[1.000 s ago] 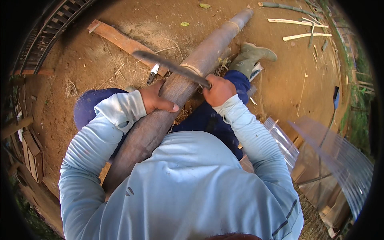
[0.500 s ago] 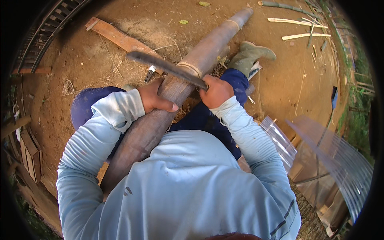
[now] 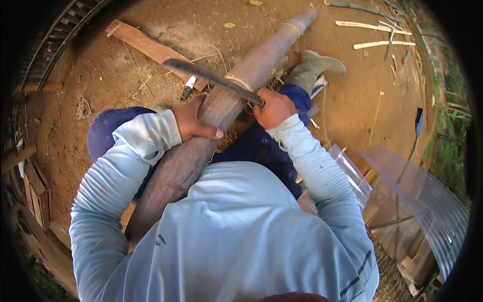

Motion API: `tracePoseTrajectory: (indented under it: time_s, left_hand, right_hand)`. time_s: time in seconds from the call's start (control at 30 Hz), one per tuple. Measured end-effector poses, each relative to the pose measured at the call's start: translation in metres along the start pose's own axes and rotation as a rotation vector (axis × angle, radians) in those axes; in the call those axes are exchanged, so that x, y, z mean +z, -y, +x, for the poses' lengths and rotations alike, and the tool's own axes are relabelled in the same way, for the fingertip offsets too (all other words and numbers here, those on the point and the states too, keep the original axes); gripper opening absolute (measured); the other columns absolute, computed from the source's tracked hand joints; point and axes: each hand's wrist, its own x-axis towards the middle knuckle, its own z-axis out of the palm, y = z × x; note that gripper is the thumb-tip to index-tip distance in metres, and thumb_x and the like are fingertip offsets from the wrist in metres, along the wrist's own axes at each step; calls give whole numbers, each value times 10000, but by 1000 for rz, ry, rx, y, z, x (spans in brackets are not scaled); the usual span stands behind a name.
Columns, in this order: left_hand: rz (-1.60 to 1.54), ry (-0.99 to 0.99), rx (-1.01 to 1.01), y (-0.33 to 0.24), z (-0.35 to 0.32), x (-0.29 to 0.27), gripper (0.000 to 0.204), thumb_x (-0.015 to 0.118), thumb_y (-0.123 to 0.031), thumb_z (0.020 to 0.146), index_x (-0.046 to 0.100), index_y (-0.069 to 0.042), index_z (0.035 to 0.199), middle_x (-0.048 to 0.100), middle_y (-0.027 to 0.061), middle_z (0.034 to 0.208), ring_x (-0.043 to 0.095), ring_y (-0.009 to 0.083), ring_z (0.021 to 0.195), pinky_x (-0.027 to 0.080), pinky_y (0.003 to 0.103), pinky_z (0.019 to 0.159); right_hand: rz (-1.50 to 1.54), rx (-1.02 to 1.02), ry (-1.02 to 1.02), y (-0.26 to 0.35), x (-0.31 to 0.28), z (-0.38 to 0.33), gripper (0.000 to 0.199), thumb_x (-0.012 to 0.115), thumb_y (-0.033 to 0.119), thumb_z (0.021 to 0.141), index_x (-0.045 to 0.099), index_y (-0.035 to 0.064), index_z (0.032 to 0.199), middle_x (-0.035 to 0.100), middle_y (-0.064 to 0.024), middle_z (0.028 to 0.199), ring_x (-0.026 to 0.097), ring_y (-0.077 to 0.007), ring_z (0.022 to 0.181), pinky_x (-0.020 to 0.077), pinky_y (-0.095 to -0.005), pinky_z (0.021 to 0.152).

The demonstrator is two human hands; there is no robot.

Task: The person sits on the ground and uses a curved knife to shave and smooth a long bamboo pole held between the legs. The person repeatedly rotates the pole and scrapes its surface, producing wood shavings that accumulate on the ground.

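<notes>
Dirt yard unchanged; long blade (image 3: 211,80) has slid left across bamboo pole (image 3: 221,110).

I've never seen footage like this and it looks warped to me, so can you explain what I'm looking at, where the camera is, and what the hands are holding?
The camera sits on the person's head and looks down, so the pale blue shirt and sleeves fill the bottom. Its very wide lens bends straight edges near the rim. There is no machine, only two bare hands. The left hand steadies a long brown bamboo pole that runs across the lap. The right hand grips the handle of a long dark blade lying across the pole. On the dirt ground lie a wooden plank, a small knife, thin bamboo strips and a green boot.
</notes>
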Motion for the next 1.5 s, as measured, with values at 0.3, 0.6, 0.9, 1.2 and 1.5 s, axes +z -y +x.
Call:
tracePoseTrajectory:
  time_s: [0.3,0.6,0.9,1.2,1.5]
  left_hand:
    - [-90,26,0,-9,-2,1,1196,893,-467,622,289,136,1459,532,299,1355,536,355,1266,411,395,1092]
    - [-29,18,0,-6,2,-3,1195,891,-483,627,294,141,1453,535,290,1355,538,354,1263,408,393,1096]
    - [-27,8,34,-5,-1,-1,1187,889,-460,627,294,152,1452,531,295,1357,534,363,1267,390,387,1111]
    - [23,-9,12,-6,0,1,1200,893,-470,618,293,154,1448,531,315,1355,539,366,1270,397,384,1108]
    - [-6,-8,49,2,2,1,1218,884,-489,609,286,162,1446,535,315,1350,545,368,1260,405,373,1100]
  right_hand:
    - [-13,72,-14,-5,-2,11,221,688,188,776,671,64,957,688,-219,874,666,-430,849,544,-488,751]
    - [32,17,29,2,-5,7,181,678,181,783,665,74,928,681,-211,862,658,-433,839,537,-495,748]
    - [31,-9,-13,6,-4,4,156,678,174,783,651,76,902,678,-201,849,662,-426,831,535,-503,734]
    - [-20,57,-10,-6,-2,11,233,696,184,776,668,71,978,690,-220,883,672,-420,860,548,-481,765]
    - [13,-6,16,9,-5,4,196,689,182,776,670,83,944,688,-209,874,665,-428,841,542,-494,746]
